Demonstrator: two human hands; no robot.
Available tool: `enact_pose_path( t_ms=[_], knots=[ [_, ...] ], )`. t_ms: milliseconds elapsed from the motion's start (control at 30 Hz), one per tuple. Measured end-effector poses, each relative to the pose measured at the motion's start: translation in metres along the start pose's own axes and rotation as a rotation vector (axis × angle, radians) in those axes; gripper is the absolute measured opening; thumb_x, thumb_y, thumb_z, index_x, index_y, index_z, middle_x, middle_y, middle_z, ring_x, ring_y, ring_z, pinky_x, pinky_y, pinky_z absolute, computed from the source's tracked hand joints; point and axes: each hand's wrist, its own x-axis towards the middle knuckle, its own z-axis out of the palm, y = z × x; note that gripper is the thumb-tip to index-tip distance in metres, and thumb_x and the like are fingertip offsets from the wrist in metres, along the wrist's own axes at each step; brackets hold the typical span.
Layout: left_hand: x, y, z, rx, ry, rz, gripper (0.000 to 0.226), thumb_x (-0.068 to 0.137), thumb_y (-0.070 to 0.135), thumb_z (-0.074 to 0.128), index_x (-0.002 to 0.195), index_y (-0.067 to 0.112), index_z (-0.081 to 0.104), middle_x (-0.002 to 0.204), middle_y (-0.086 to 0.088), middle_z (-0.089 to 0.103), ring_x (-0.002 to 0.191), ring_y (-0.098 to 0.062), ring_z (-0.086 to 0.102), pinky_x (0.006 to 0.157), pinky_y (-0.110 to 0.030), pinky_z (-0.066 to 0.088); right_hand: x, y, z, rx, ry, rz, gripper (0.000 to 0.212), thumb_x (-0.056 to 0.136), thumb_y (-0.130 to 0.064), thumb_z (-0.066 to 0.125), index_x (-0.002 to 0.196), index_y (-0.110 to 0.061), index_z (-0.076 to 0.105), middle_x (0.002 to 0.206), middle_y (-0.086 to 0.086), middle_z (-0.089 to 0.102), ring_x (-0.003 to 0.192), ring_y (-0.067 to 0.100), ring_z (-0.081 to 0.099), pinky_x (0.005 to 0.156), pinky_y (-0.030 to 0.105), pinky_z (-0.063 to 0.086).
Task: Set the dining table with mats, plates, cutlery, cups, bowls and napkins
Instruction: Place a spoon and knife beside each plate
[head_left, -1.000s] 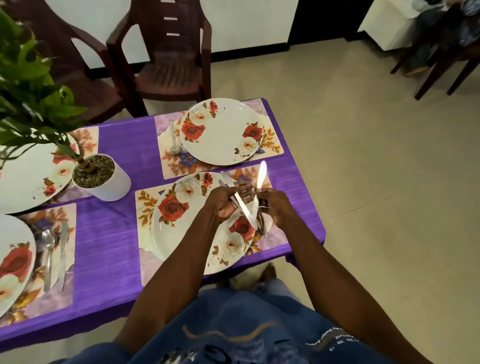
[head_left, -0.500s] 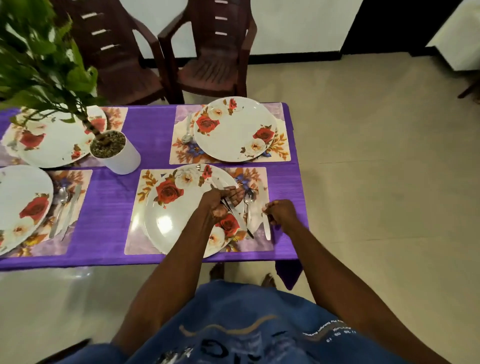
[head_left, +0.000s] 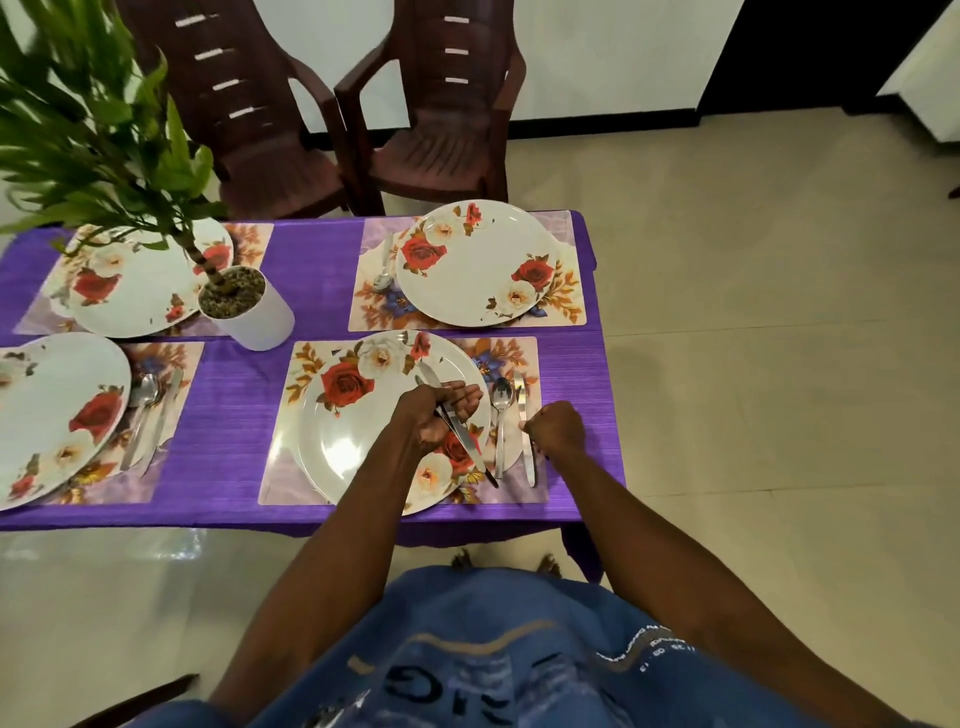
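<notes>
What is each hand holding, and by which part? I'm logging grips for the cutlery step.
The left hand grips a bunch of cutlery around mid-length, over the plate. The right hand pinches the knife on the mat at mid-handle.

Both forearms are bare. A blue garment (head_left: 498, 649) covers the body — dark lettering, a tan curved stripe, small white print.

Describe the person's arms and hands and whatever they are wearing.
Both forearms are bare, with no sleeves reaching into view. No rings, watch or bracelets can be made out on the left hand or the right hand. The person wears a blue garment with dark lettering, a tan curved stripe and a small line of white text.
</notes>
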Motion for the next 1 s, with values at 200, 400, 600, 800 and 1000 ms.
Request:
enact_pose_path(
  t_ms=[200,400,600,800,1000],
  knots=[
    [-0.001,-0.001,-0.006,0.028,0.015,-0.025,0.026,0.101,-0.003,0.033,0.116,-0.011,0.053,0.104,-0.026,0.065,0.089,-0.034,0.066,0.058,-0.03,0.061,-0.005,-0.001,0.003,-0.041,0.053,-0.022,0.03,0.078,-0.028,0.08,0.094,-0.006,0.07,0.095,0.012,0.072,0.086,0.03,0.069,0.065,0.029,0.05],
    [0.0,0.0,-0.006,0.038,0.014,-0.028,0.029,0.102,-0.002,0.033,0.122,-0.011,0.051,0.107,-0.026,0.065,0.09,-0.034,0.066,0.055,-0.03,0.06,-0.005,-0.001,0.006,-0.064,0.062,-0.042,0.027,0.081,-0.023,0.077,0.099,-0.005,0.069,0.099,0.012,0.072,0.089,0.03,0.069,0.067,0.03,0.052],
    [0.004,-0.001,-0.009,0.073,0.009,-0.037,0.029,0.1,-0.001,0.038,0.122,-0.01,0.055,0.108,-0.026,0.067,0.09,-0.033,0.068,0.071,-0.034,0.06,-0.009,-0.001,0.008,-0.102,0.078,-0.063,0.028,0.086,-0.025,0.074,0.103,-0.004,0.069,0.103,0.012,0.071,0.093,0.029,0.068,0.066,0.027,0.047],
    [0.004,0.0,-0.01,0.091,0.001,-0.043,0.029,0.101,-0.001,0.037,0.122,-0.009,0.055,0.106,-0.024,0.067,0.089,-0.032,0.068,0.069,-0.032,0.06,-0.01,0.002,0.01,-0.106,0.091,-0.117,0.024,0.088,-0.024,0.071,0.102,-0.005,0.071,0.1,0.01,0.072,0.09,0.027,0.069,0.071,0.028,0.052],
    [0.003,0.0,-0.013,0.105,-0.01,-0.049,0.024,0.101,-0.002,0.036,0.11,-0.007,0.057,0.099,-0.023,0.069,0.089,-0.031,0.068,0.08,-0.033,0.056,-0.014,0.007,0.011,-0.132,0.104,-0.197,0.017,0.092,-0.02,0.065,0.098,-0.005,0.071,0.096,0.011,0.072,0.088,0.028,0.068,0.074,0.031,0.054]
  ],
)
